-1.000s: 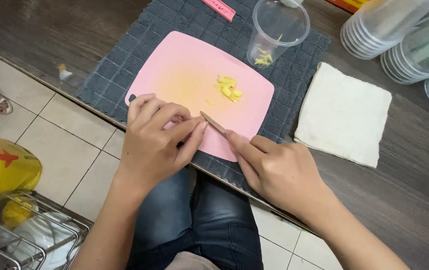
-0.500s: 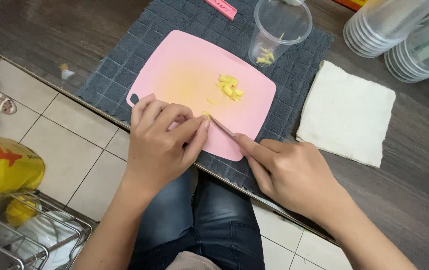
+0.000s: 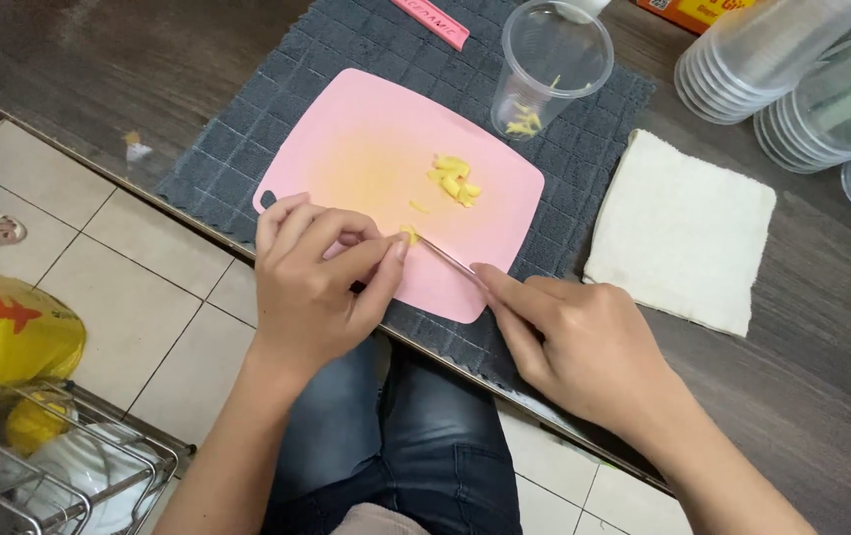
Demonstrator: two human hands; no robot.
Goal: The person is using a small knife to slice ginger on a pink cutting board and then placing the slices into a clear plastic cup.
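Left hand point(image 3: 316, 287) is pinching a small yellow fruit piece point(image 3: 408, 234) on the pink cutting board point(image 3: 366, 149); right hand point(image 3: 584, 347) is closed around a knife point(image 3: 445, 260), blade touching the piece. Cut yellow pieces point(image 3: 455, 178) are lying mid-board.

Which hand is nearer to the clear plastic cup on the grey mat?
Right, narrowly. The right hand lies below the clear plastic cup, holding a knife; the left hand is farther down-left, over the pink cutting board.
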